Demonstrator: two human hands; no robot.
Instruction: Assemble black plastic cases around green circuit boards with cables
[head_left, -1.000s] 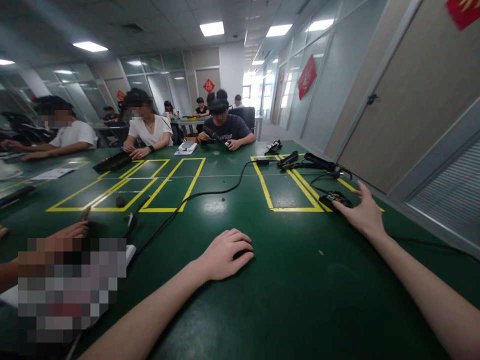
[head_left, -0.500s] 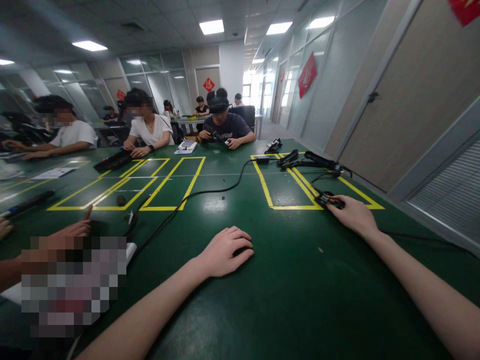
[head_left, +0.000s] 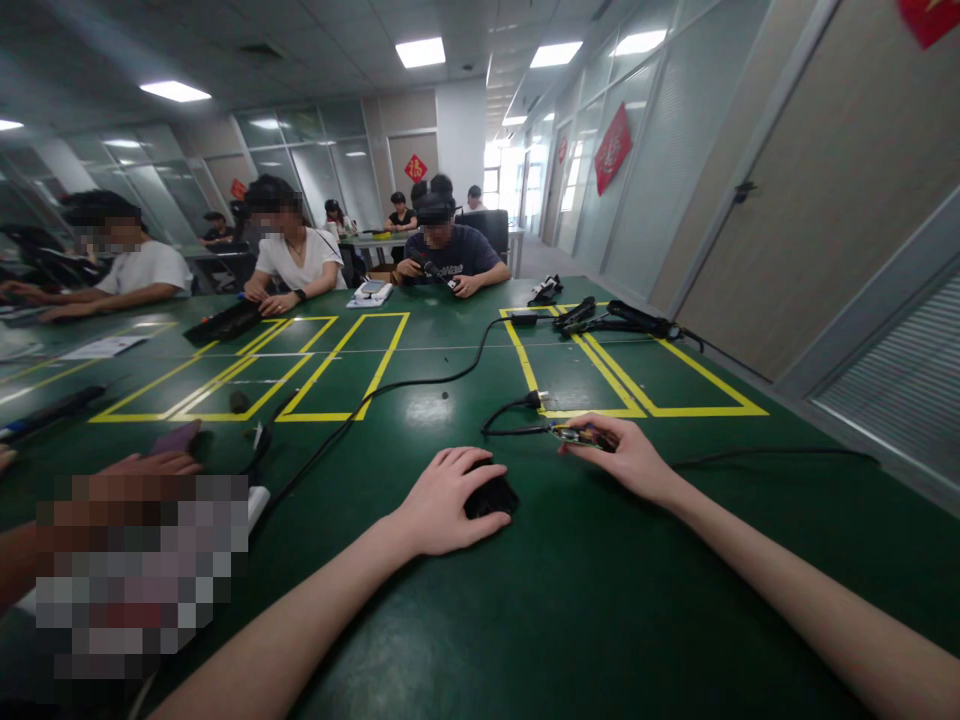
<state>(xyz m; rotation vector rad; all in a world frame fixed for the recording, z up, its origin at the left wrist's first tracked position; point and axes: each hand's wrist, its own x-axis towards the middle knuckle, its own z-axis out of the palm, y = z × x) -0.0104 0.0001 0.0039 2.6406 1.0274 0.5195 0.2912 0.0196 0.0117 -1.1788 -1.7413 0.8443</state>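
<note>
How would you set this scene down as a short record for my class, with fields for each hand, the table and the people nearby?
Left hand: the left hand is cupped over a small black object, partly hidden
Right hand: the right hand holds what looks like a circuit board
Attached: black cord looping to a plug
Surface: green table marked with yellow tape
Nearby: co-worker's hand at left; person in a dark shirt across the table

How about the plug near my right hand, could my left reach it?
Probably yes: the plug is ahead and to the right of the left hand, with little but its bent cord between. That hand would likely have to leave the black thing under it.
</note>
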